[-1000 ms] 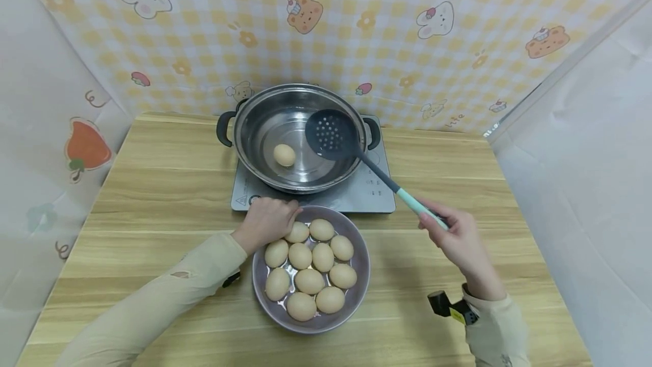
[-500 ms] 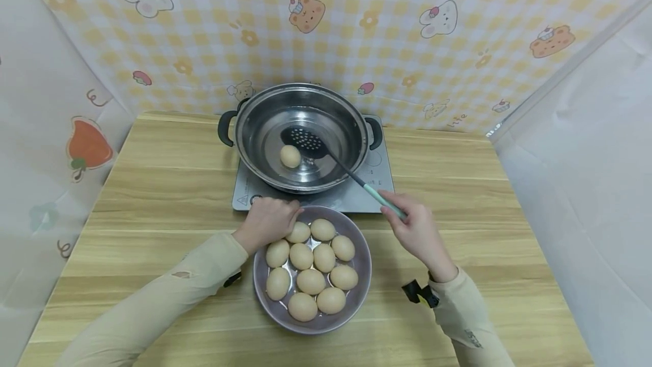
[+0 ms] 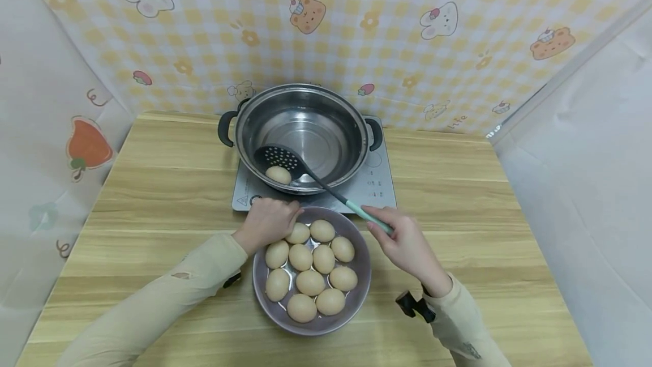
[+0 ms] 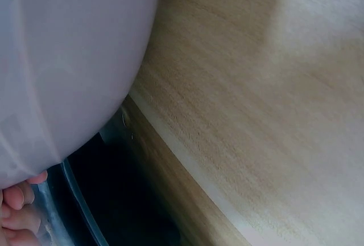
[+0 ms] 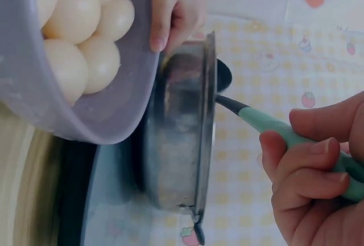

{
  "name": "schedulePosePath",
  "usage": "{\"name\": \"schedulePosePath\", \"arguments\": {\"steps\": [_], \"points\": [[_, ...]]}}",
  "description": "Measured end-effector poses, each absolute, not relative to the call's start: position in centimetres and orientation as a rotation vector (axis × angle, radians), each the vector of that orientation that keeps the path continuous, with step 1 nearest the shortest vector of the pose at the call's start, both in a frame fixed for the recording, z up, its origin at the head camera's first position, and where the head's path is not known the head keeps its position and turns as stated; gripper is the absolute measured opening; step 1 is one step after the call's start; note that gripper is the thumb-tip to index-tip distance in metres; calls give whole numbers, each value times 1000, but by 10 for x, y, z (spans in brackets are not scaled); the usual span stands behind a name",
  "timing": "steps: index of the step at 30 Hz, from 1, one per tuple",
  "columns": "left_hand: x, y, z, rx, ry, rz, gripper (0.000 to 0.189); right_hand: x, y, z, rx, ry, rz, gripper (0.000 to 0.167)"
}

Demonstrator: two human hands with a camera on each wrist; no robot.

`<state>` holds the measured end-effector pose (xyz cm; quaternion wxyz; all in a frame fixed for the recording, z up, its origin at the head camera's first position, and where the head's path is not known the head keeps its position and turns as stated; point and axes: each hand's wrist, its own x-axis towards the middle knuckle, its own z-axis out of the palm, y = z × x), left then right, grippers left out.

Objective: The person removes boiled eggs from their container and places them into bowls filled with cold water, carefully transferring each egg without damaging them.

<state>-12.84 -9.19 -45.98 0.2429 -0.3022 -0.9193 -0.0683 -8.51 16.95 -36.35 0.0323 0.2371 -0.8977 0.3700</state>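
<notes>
My right hand (image 3: 404, 239) grips the mint-green handle of a black slotted skimmer (image 3: 326, 186), fingers curled round it in the right wrist view. The skimmer's perforated head is down inside a steel pot (image 3: 326, 146), near its front left wall, with one egg (image 3: 278, 175) at the head's front edge. My left hand (image 3: 267, 221) holds the back left rim of a mauve bowl (image 3: 363, 293): the thumb lies over the rim in the right wrist view, and fingertips (image 4: 20, 195) show under it in the left wrist view. Several light brown eggs (image 3: 311, 282) fill the bowl.
The pot, with black side handles (image 3: 376, 133), stands on a flat silver induction cooker (image 3: 379, 186) near the back of the wooden table (image 3: 443, 186). A yellow checked cloth (image 3: 336, 44) hangs right behind it. The bowl stands directly in front of the cooker.
The skimmer came down into the pot and swept left and toward the front. The egg shifted slightly right, then left to the front wall. My right hand moved left; my left hand stayed.
</notes>
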Motion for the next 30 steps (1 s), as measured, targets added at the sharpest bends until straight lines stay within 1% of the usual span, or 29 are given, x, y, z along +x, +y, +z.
{"name": "schedulePosePath", "arguments": {"steps": [7, 16, 24, 30], "points": [[-129, -92, -461, -823, -2515, -184, 29, -81, 170, -356, 749, -2808, 1235, 26], [-128, -93, -459, -834, -2517, -187, 30, -87, 177, -349, 592, -2921, 1639, 26], [-128, -93, -460, -837, -2512, -190, 29, -94, 182, -351, 523, -2878, 1953, 28], [-128, -92, -460, -835, -2509, -187, 29, -97, 192, -349, 452, -2879, 2043, 30]]}}
